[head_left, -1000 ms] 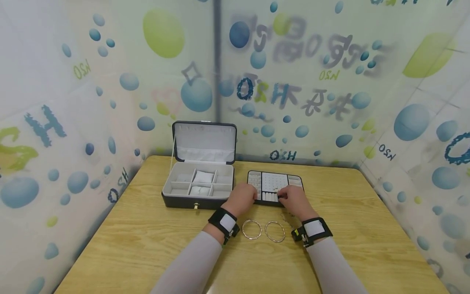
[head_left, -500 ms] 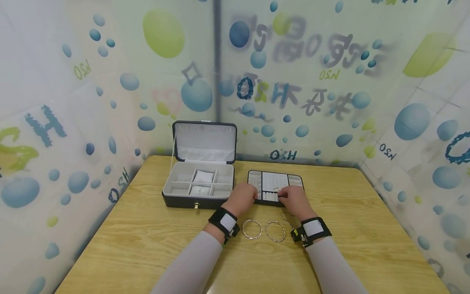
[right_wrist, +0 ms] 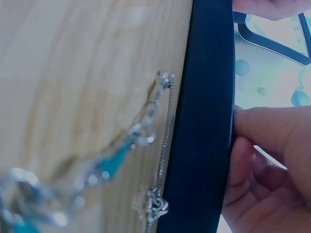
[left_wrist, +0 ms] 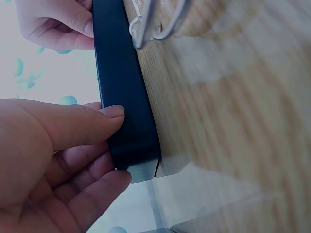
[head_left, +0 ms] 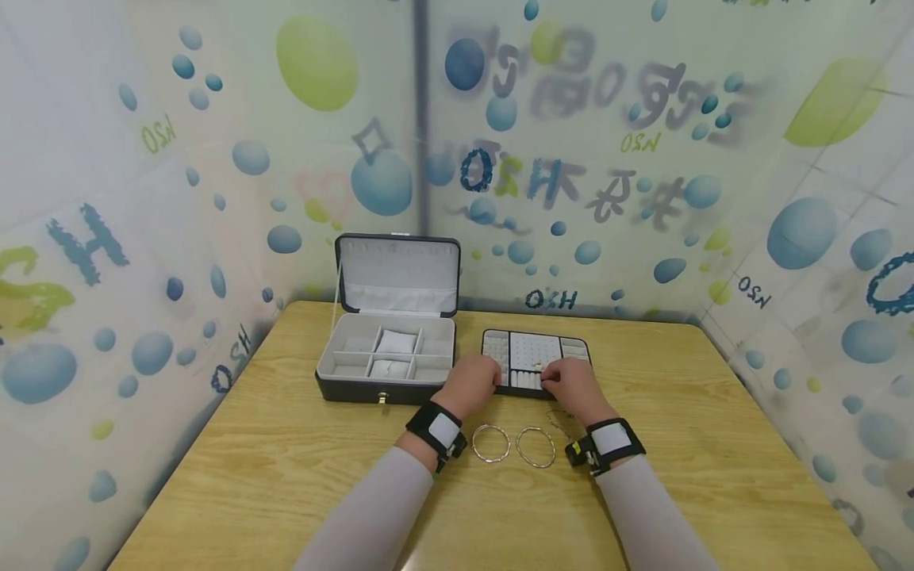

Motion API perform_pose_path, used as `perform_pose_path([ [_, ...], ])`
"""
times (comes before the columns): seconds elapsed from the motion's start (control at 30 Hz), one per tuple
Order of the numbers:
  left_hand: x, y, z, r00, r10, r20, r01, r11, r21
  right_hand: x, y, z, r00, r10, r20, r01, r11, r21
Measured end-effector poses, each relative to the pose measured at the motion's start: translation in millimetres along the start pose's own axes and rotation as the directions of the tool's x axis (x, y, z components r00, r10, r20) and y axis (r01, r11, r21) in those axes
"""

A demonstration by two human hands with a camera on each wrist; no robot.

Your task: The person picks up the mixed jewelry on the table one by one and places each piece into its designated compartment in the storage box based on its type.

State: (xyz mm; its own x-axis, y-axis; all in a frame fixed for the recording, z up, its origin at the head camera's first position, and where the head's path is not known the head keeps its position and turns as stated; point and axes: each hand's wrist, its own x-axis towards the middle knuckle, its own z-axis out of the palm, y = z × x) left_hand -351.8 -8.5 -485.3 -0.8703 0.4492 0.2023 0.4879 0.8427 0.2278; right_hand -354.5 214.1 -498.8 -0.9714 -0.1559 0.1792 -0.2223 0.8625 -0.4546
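A black-rimmed jewellery tray (head_left: 534, 350) with pale ring rolls and a dotted panel lies on the table. My left hand (head_left: 471, 385) grips its near left corner; in the left wrist view the thumb (left_wrist: 112, 112) presses the dark front wall and other fingers bend round the corner. My right hand (head_left: 574, 388) is at the ring rolls near the tray's front right, thumb and fingertips close together. The right wrist view shows those fingertips (right_wrist: 239, 124) at the tray's top edge; whatever lies between them is hidden. A silver chain with turquoise pieces (right_wrist: 114, 162) lies before the tray.
An open black jewellery box (head_left: 385, 391) with pale compartments and two small cushions stands left of the tray, its lid (head_left: 400, 274) raised. Two silver bangles (head_left: 491, 444) lie on the wooden table (head_left: 286, 476) between my forearms. A patterned curtain (head_left: 607, 277) hangs behind the table.
Almost nothing moves. Both hands stay at the tray, with only a very slight shift of the right fingertips; the box and bangles lie as before.
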Motion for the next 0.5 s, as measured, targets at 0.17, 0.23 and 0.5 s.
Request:
perform_pose_path([
  [0.17, -0.5, 0.5, -0.6, 1.0, 0.003, -0.012, -0.003, 1.0, -0.003, -0.2, -1.3, -1.2, 1.0, 0.003, 0.004, -0.003, 1.0, -0.006],
  [0.23, -1.0, 0.5, -0.8, 1.0, 0.005, -0.013, -0.005, 1.0, -0.007, -0.2, -1.7, -1.4, 1.0, 0.002, 0.006, -0.002, 1.0, -0.009],
  [0.5, -0.4, 0.0, -0.3, 1.0, 0.019, -0.016, -0.019, 1.0, 0.002, -0.1, 0.3, -1.3, 1.0, -0.03, -0.001, 0.03, 0.999, -0.018],
])
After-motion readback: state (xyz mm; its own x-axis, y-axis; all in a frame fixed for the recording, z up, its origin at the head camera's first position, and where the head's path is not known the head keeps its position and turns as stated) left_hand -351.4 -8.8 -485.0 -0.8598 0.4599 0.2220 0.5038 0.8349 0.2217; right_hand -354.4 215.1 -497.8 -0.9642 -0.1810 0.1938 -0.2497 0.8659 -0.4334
